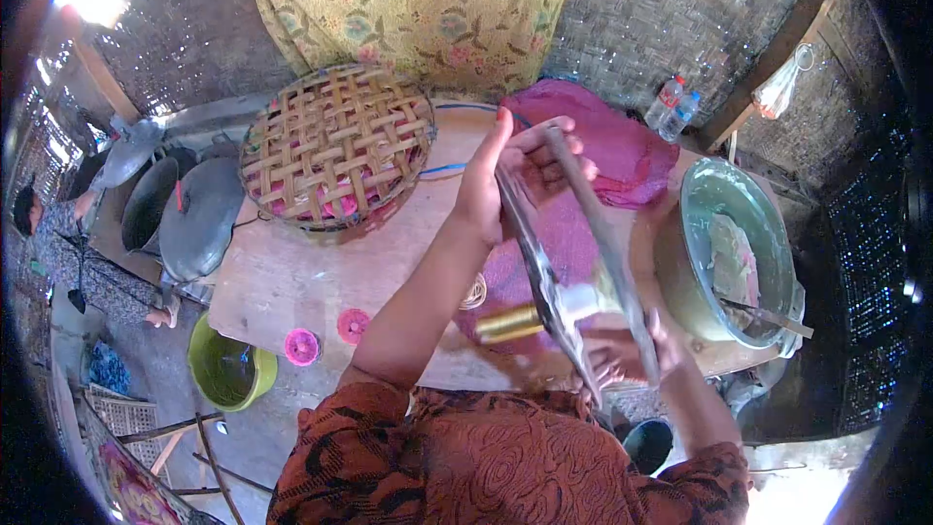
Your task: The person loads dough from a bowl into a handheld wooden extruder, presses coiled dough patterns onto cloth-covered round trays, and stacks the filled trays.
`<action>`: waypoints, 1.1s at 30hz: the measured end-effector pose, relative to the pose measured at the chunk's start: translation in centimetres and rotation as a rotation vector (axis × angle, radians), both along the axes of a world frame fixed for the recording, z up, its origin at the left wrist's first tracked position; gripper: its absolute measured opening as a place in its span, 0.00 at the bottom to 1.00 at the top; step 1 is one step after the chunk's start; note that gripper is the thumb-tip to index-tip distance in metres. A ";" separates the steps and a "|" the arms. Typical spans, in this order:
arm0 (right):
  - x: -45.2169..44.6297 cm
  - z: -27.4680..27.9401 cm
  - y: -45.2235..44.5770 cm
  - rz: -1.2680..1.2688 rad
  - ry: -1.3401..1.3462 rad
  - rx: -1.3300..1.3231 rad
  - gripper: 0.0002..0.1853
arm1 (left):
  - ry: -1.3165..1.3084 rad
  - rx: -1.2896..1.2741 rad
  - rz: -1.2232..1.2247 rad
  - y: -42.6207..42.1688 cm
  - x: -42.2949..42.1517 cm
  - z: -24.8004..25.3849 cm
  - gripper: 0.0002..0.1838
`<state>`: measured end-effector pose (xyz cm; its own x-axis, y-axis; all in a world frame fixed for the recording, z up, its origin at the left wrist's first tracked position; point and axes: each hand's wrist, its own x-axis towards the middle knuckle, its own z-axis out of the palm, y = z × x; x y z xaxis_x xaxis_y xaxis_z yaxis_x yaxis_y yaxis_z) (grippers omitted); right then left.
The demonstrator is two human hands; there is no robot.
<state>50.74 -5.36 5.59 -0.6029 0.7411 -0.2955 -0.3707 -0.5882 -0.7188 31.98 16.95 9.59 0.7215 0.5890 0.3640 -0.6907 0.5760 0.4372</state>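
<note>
A press-like tool point(533, 251) with two long dark bars and a brass-coloured cylinder point(507, 324) across them is held out in front of me. My left hand point(520, 170) grips its far end, fingers curled at one bar and thumb pointing up. Nearer my body, my right hand point(637, 350) holds the other end; the bars partly cover its fingers. A pale piece beside the cylinder is smeared by motion. Beneath the tool lies a pink woven sack point(544, 243) on the wooden table point(301, 277), with a bundle of rubber bands point(473, 292) at its left edge.
A large basin point(692, 233) of pale dough with a flat stick stands right. Left are a woven bamboo basket point(335, 141), pink discs point(302, 346), dark pans point(202, 219) and a green bucket point(204, 360) on the floor. Another person point(73, 248) is at far left. Bottles point(671, 112) stand behind.
</note>
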 end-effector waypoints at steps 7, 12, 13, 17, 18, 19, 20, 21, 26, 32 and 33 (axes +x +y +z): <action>-0.6 -4.2 3.6 -0.030 -0.460 -0.256 0.45 | -0.139 -0.507 -0.010 3.7 -0.2 -17.1 0.37; -1.5 -1.0 4.7 -0.018 -0.730 -0.223 0.40 | -0.124 -0.649 0.127 2.4 -0.9 -15.7 0.30; -1.4 -1.0 5.1 -0.015 -0.751 -0.176 0.40 | -0.129 -0.527 0.167 2.4 -1.2 -14.2 0.26; -2.7 -0.2 5.1 -0.049 -0.760 -0.114 0.39 | -0.076 -0.435 0.273 1.8 -3.2 -9.9 0.21; -3.0 0.4 4.9 -0.055 -0.777 -0.104 0.39 | -0.064 -0.447 0.289 1.7 -3.5 -9.6 0.21; -3.2 0.9 4.6 -0.061 -0.794 -0.140 0.38 | -0.037 -0.491 0.310 1.3 -3.7 -9.4 0.22; -3.0 1.2 4.4 -0.060 -0.792 -0.140 0.38 | -0.035 -0.492 0.312 1.0 -3.7 -9.7 0.22; -2.6 1.4 4.2 -0.028 -0.792 -0.139 0.38 | -0.044 -0.505 0.298 0.6 -3.6 -9.7 0.22; -1.5 3.2 4.5 0.056 -0.860 -0.009 0.37 | -0.111 -0.533 0.261 0.9 -2.2 -10.0 0.22; -2.7 0.2 4.4 -0.048 -0.773 0.012 0.37 | -0.044 -0.425 0.248 2.2 -4.3 -9.4 0.29; -2.8 0.6 4.3 -0.036 -0.775 0.002 0.37 | 0.008 -0.456 0.309 1.0 -4.5 -8.5 0.25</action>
